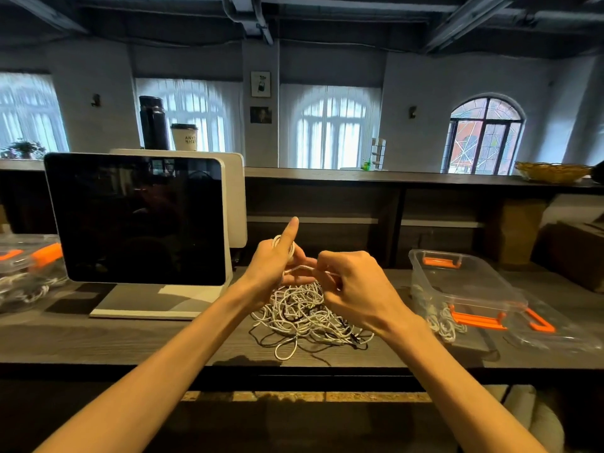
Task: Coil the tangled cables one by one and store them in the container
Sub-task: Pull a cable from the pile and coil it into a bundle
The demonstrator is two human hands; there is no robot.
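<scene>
A tangled heap of white and dark cables [307, 317] lies on the dark wooden desk [130, 341] in front of me. Above it, my left hand [276, 263] holds a small coil of white cable [283, 248], with one finger pointing upward. My right hand [354, 284] pinches the same cable's free strand [302, 269] just right of the coil. A clear plastic container [457, 279] with orange clips stands to the right with white cable inside. Its lid [552, 325] lies beside it.
A white-framed monitor [137, 220] stands at left on its base. Another clear box with orange clips [26, 266] and cables sits at the far left. A raised shelf [392, 178] behind carries a black flask, a paper cup and a woven basket. Cardboard boxes stand at far right.
</scene>
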